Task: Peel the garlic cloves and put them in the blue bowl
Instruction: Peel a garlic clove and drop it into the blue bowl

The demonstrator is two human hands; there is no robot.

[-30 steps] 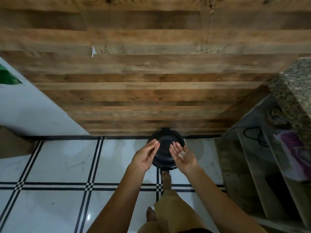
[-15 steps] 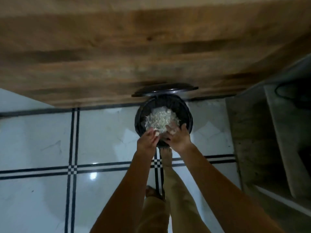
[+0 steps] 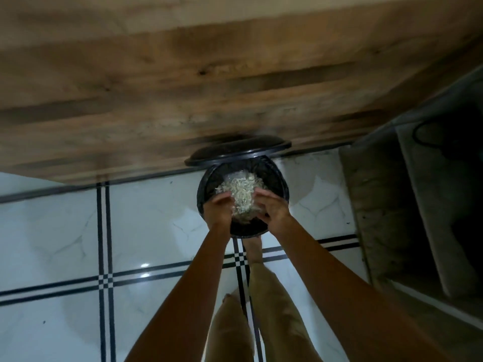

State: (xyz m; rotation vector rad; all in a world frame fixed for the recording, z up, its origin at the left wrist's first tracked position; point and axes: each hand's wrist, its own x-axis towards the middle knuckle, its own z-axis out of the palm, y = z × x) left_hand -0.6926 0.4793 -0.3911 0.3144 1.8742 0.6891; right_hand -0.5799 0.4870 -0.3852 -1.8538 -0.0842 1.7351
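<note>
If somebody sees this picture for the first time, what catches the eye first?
A black bin on the white tiled floor, its lid raised, with a pale heap of papery peels inside. Both hands, the left hand and the right hand, hang over the bin's near rim.

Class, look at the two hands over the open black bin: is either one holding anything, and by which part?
It cannot be told: the left hand and right hand are blurred over the bin.

Head view looks steeply down, floor close below.
</note>
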